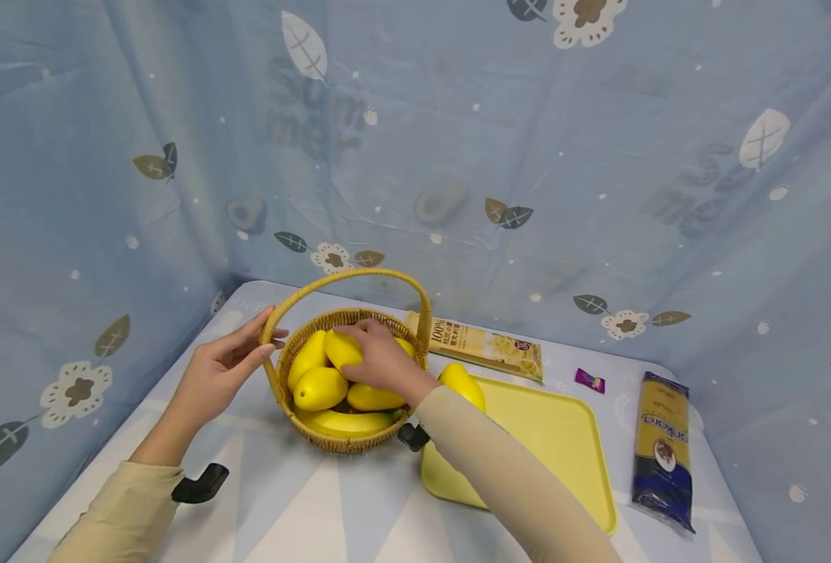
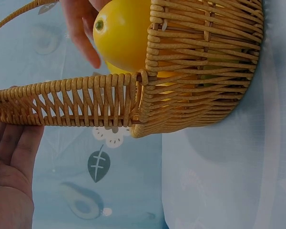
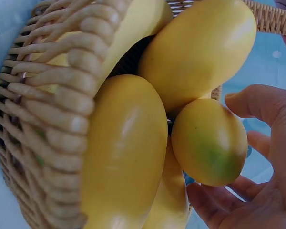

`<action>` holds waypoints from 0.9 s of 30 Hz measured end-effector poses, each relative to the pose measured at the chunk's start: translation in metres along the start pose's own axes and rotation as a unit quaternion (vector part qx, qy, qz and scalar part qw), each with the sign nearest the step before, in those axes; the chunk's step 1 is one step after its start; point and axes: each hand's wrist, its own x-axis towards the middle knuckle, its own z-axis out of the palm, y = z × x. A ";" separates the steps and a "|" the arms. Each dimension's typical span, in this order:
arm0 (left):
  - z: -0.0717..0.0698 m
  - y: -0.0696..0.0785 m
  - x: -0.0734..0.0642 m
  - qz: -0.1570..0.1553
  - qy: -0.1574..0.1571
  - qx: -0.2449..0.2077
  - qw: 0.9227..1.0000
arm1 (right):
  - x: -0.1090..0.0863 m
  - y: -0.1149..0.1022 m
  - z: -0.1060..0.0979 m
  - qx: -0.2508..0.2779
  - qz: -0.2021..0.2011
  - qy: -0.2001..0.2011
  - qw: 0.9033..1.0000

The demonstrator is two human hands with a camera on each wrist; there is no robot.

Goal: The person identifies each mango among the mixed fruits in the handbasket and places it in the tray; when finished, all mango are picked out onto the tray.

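My left hand (image 1: pixel 207 379) holds the side of the arched handle (image 1: pixel 422 301) of a wicker basket (image 1: pixel 345 446), thumb in front and fingers behind. In the left wrist view, its fingers (image 2: pixel 24 148) lie against the woven handle. Over the basket, my right hand (image 1: pixel 387 360) grips a yellow mango (image 1: pixel 342 349) among the other fruit. The right wrist view shows this mango (image 3: pixel 209 143) with a green patch, thumb on one side and fingers on the other. Several more mangoes (image 1: pixel 320 389) and a banana (image 1: pixel 345 424) fill the basket.
Right of the basket, a yellow tray (image 1: pixel 556 446) bears another mango (image 1: pixel 462 385) at its back left corner, partly behind my right forearm. Behind it lies a long pasta packet (image 1: pixel 485 348). A small purple wrapped candy (image 1: pixel 590 381) and a blue-and-gold packet (image 1: pixel 661 453) lie farther right.
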 end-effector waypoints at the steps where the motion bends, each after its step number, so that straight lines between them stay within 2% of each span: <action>1: 0.000 0.000 0.000 0.000 0.000 -0.001 1.000 | 0.001 -0.001 0.000 -0.004 0.000 -0.004 1.000; 9: 0.001 0.000 0.001 0.010 -0.003 -0.004 1.000 | 0.004 -0.003 0.002 -0.021 0.010 -0.013 1.000; 16: 0.001 0.000 -0.001 0.001 0.002 0.005 1.000 | 0.002 -0.002 0.003 -0.026 -0.004 -0.010 1.000; 27: 0.000 0.001 0.000 0.000 0.004 0.009 1.000 | -0.009 0.009 0.002 0.024 -0.007 0.017 1.000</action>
